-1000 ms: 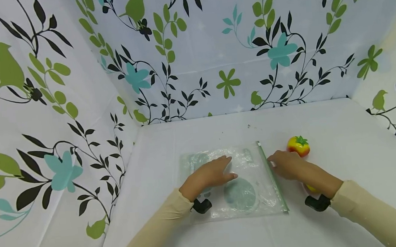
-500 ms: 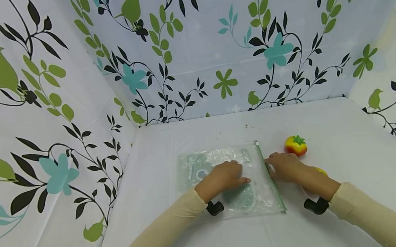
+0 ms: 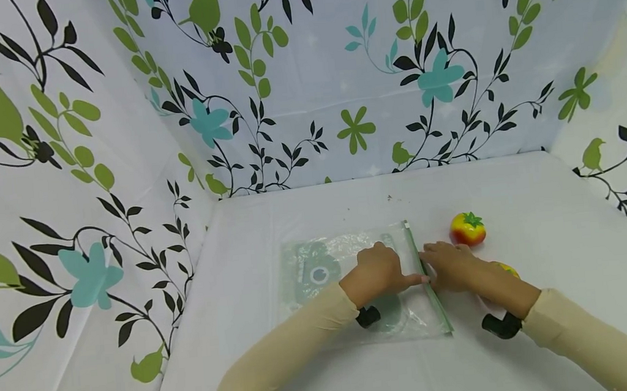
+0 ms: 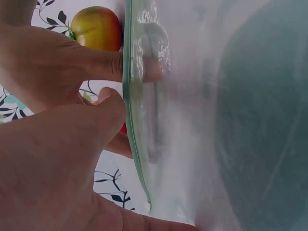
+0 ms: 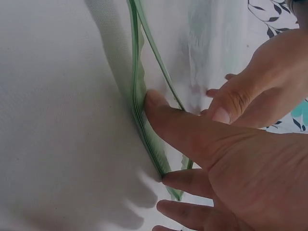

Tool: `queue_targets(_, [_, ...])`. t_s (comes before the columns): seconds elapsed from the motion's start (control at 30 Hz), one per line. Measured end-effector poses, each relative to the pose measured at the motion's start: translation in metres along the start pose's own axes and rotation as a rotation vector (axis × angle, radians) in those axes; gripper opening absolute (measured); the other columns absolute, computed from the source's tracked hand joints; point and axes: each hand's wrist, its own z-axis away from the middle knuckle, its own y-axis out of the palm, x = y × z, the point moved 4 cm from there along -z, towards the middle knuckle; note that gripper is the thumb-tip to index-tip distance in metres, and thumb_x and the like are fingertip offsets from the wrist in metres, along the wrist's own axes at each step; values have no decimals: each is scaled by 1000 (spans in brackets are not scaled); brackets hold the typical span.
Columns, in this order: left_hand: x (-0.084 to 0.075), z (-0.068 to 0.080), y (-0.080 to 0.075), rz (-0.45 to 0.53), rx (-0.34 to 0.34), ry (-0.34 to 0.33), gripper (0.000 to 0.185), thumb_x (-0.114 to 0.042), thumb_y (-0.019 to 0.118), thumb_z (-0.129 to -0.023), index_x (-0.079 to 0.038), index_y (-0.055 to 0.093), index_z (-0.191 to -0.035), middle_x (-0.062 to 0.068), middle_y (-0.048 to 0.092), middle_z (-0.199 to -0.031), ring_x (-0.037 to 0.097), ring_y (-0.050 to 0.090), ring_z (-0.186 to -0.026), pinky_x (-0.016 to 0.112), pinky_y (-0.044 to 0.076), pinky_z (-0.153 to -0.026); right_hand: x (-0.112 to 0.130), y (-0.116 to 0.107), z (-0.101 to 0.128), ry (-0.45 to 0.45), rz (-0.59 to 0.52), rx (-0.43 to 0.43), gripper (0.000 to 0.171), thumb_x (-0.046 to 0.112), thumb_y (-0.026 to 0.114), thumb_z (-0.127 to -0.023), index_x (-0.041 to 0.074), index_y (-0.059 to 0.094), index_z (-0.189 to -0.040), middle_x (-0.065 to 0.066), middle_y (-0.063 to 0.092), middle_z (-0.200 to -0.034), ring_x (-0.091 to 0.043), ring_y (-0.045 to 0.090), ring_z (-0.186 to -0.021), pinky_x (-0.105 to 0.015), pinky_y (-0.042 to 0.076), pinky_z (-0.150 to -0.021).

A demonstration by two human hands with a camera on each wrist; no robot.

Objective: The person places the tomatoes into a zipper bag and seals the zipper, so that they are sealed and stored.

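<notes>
A clear plastic zip bag [image 3: 321,299] with a green-edged mouth [image 3: 430,287] lies flat before me. My left hand [image 3: 375,273] is over it, its thumb stretched to the green edge and its index finger [image 4: 159,224] reaching over the film. My right hand [image 3: 448,264] holds the bag at its mouth from the right. In the right wrist view the two green strips [image 5: 154,48] stand apart, and the right thumb [image 5: 166,113] lies between them. Through the film, the left wrist view shows one right finger behind the strip.
A yellow and red tomato-like fruit [image 3: 468,229] sits beyond the right hand. Another yellow piece [image 3: 506,270] is mostly hidden behind the right forearm. White cloth [image 3: 292,209] covers the table, and patterned cloth [image 3: 306,98] hangs around it.
My left hand has moved right across the bag, its thumb now at the green edge. The right hand has stayed almost still at the mouth.
</notes>
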Motion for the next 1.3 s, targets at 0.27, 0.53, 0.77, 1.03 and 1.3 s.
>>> queue_targets(0.27, [-8,-5,-4,-40,40,-92,102,-97,39,-70,-17,68,-125,4,59,-115,17,59,-96,43,51,-76,-1,3,2,-14,-13,26,73,28,85,-79,-3,55,-138,-27,47,-144,-50,37,-134,-73,27,-100])
queue_targets(0.53, [-17,-9,2,-145,12,-118,110,-99,36,-67,-15,61,-133,6,57,-120,20,57,-99,44,49,-80,1,4,3,4,-15,37,80,29,88,-76,-2,53,-140,-27,43,-147,-52,32,-137,-75,20,-102])
queue_targets(0.77, [-18,-9,7,-215,8,-99,105,-96,38,-72,-14,56,-136,6,57,-123,20,56,-99,42,48,-78,-2,5,0,13,-27,48,85,34,88,-74,-1,51,-143,-28,43,-148,-53,31,-137,-74,21,-102])
queue_targets(1.03, [-15,-4,14,-261,-27,-42,97,-91,37,-79,-14,56,-135,7,57,-125,21,55,-105,39,48,-78,-2,4,-1,27,-54,67,94,42,88,-72,0,48,-146,-30,38,-150,-55,27,-138,-74,19,-103])
queue_targets(1.3, [-5,2,21,-238,-94,-14,90,-86,40,-83,-11,58,-128,6,56,-115,20,57,-101,34,48,-81,1,3,-1,39,-21,87,98,46,88,-69,1,47,-146,-31,36,-151,-54,26,-139,-74,18,-103])
